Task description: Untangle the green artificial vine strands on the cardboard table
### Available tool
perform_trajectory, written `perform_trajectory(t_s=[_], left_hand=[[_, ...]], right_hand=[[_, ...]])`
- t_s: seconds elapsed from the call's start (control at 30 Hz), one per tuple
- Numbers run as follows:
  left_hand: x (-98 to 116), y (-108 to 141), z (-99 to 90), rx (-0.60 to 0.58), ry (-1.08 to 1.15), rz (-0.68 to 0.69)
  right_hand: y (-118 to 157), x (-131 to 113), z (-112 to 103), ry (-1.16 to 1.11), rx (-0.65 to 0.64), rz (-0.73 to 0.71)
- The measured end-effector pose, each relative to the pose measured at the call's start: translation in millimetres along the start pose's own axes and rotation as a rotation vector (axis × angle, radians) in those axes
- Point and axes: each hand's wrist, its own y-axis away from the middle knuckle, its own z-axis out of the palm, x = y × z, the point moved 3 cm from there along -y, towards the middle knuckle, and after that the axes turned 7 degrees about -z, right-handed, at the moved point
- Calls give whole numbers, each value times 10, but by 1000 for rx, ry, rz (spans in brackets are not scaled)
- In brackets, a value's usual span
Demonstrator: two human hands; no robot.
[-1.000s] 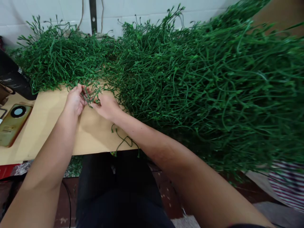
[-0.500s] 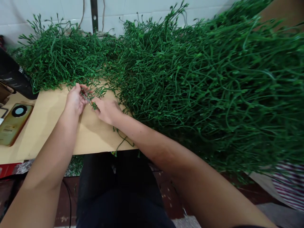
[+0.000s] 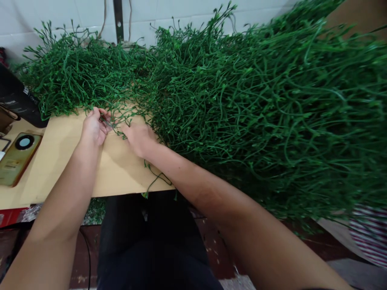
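Thin green plastic stems (image 3: pixel 117 128) with small budded tips lie between my two hands, above the cardboard sheet (image 3: pixel 121 169). My left hand (image 3: pixel 96 128) is curled with its thumb and fingers closed on the stem ends. From the right, my right hand (image 3: pixel 139 137) pinches toward the same stems; its fingertips are partly hidden behind the back of the hand. Just beyond my hands, a tangled pile of similar green stems (image 3: pixel 78 72) spreads along the wall. A single loose stem (image 3: pixel 155 179) lies at the sheet's front edge, below my right wrist.
A much larger heap of green stems (image 3: pixel 256 104) fills the right side, close against my right forearm. At the left are a phone (image 3: pixel 15 161) lying camera-side up and a black container (image 3: pixel 19 96). A tiled wall (image 3: pixel 175 20) stands behind.
My right hand has shifted slightly right, away from my left hand, widening the gap between them. My left hand stays nearly in place, and the view has moved a little.
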Motion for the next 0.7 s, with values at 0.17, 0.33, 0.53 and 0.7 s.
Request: perform_trajectory(t_s=[0.17, 0.33, 0.53, 0.7], left_hand=[[11, 41, 23, 62, 0, 13], [-15, 48, 61, 116, -13, 51], [73, -44, -34, 240, 67, 50], [141, -48, -95, 152, 103, 46]], right_hand=[[109, -141, -88, -77, -44, -119], [129, -241, -179, -90, -16, -236], [521, -493, -180, -189, -252, -639], [838, -208, -552, -56, -118, -318]])
